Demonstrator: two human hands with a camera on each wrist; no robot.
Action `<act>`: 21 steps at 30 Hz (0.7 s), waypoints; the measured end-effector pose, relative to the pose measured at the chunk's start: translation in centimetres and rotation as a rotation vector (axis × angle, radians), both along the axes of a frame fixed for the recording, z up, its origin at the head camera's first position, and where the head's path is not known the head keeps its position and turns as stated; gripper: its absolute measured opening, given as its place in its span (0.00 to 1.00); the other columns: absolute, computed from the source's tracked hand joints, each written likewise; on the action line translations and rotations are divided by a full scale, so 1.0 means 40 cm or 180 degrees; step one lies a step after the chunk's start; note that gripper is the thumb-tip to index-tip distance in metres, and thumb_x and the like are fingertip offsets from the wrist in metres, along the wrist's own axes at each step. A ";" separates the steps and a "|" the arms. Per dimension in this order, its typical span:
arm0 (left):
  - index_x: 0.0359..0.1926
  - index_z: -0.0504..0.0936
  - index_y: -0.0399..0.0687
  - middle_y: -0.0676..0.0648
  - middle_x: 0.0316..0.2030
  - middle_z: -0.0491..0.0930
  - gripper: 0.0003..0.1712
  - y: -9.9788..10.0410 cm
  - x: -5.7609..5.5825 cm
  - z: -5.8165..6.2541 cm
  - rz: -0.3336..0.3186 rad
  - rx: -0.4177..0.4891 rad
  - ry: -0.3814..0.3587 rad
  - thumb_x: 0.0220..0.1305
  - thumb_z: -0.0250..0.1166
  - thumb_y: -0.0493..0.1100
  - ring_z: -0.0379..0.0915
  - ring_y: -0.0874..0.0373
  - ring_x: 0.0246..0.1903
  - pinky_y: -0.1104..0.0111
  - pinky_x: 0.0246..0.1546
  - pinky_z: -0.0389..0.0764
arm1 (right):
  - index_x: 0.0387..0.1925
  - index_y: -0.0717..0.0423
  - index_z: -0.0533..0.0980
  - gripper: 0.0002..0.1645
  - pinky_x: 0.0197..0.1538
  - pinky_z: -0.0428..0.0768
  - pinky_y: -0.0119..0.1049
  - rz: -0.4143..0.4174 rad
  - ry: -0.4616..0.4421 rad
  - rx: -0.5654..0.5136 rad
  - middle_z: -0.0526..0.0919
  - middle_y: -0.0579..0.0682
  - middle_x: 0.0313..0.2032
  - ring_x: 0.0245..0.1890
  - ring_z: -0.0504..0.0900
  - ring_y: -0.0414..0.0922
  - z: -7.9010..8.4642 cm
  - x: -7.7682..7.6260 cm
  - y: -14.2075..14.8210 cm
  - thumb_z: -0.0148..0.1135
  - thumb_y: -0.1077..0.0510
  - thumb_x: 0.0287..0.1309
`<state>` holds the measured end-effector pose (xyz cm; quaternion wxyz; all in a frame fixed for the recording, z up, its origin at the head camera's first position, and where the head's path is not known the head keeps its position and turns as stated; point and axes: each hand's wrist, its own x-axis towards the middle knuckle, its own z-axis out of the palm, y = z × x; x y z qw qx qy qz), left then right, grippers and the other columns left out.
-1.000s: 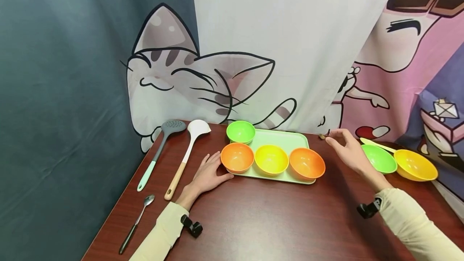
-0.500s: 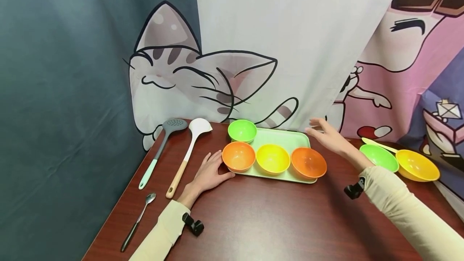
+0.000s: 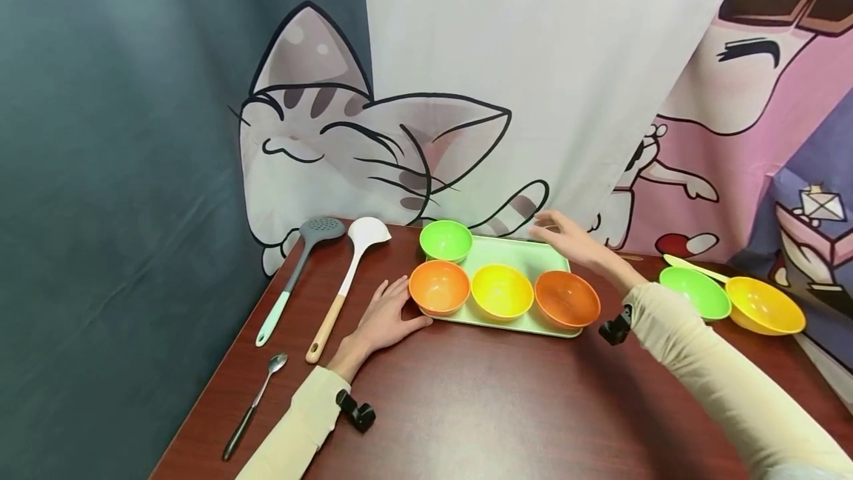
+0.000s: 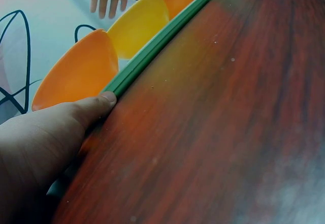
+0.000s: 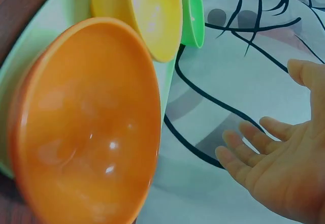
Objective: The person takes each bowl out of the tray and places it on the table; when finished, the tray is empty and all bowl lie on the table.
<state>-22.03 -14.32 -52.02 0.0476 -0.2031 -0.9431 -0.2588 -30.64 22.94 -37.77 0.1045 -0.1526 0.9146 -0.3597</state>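
Observation:
My left hand point(image 3: 386, 321) rests at the left end of a pale green tray point(image 3: 523, 254), its thumb against the near corner and its fingers beside an orange bowl point(image 3: 439, 288). The left wrist view shows that thumb touching the tray's edge. A yellow bowl point(image 3: 502, 292) and a second orange bowl point(image 3: 567, 300) stand along the tray's near side. At its back left corner is a green bowl point(image 3: 446, 241). My right hand point(image 3: 566, 235) is over the tray's far right corner. Its fingers point(image 5: 254, 137) are spread and hold nothing in the right wrist view.
Left on the table lie a grey slotted turner point(image 3: 322, 228), a white ladle point(image 3: 366, 234) and a spoon point(image 3: 255, 406). At right are another green bowl point(image 3: 696, 292), a yellow-orange bowl point(image 3: 764, 305) and a yellow utensil handle point(image 3: 696, 268). A curtain hangs along the back.
My right hand has moved left from the small brown item at the table's back edge to above the tray's far corner. The left hand stays at the tray.

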 end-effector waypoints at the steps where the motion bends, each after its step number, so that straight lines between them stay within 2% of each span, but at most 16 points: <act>1: 0.74 0.64 0.49 0.46 0.73 0.65 0.49 0.001 -0.001 0.000 -0.0005 -0.0007 0.0003 0.60 0.64 0.69 0.53 0.48 0.76 0.44 0.76 0.47 | 0.74 0.62 0.54 0.46 0.71 0.63 0.62 -0.0012 -0.0001 0.0010 0.64 0.65 0.70 0.71 0.63 0.62 -0.002 -0.006 -0.007 0.49 0.35 0.71; 8: 0.75 0.64 0.49 0.47 0.73 0.64 0.50 0.000 0.000 0.000 0.0017 -0.0035 -0.0051 0.60 0.64 0.70 0.53 0.49 0.76 0.46 0.77 0.46 | 0.72 0.62 0.58 0.43 0.69 0.68 0.58 0.0060 -0.0023 0.0035 0.67 0.64 0.68 0.69 0.66 0.61 -0.008 -0.046 -0.064 0.51 0.37 0.71; 15: 0.75 0.63 0.50 0.48 0.74 0.64 0.50 0.005 -0.003 -0.003 -0.0004 -0.0019 -0.0061 0.60 0.64 0.70 0.52 0.50 0.76 0.46 0.77 0.46 | 0.72 0.62 0.59 0.41 0.67 0.70 0.57 0.0070 -0.0159 -0.0009 0.68 0.63 0.67 0.67 0.68 0.60 -0.010 -0.066 -0.115 0.51 0.38 0.72; 21: 0.75 0.63 0.50 0.47 0.74 0.63 0.50 0.000 -0.003 0.001 0.0029 -0.0022 -0.0116 0.59 0.64 0.70 0.51 0.50 0.77 0.47 0.77 0.44 | 0.71 0.61 0.60 0.38 0.68 0.69 0.57 0.0064 -0.0293 -0.0095 0.67 0.62 0.67 0.67 0.68 0.59 -0.027 -0.083 -0.161 0.50 0.40 0.73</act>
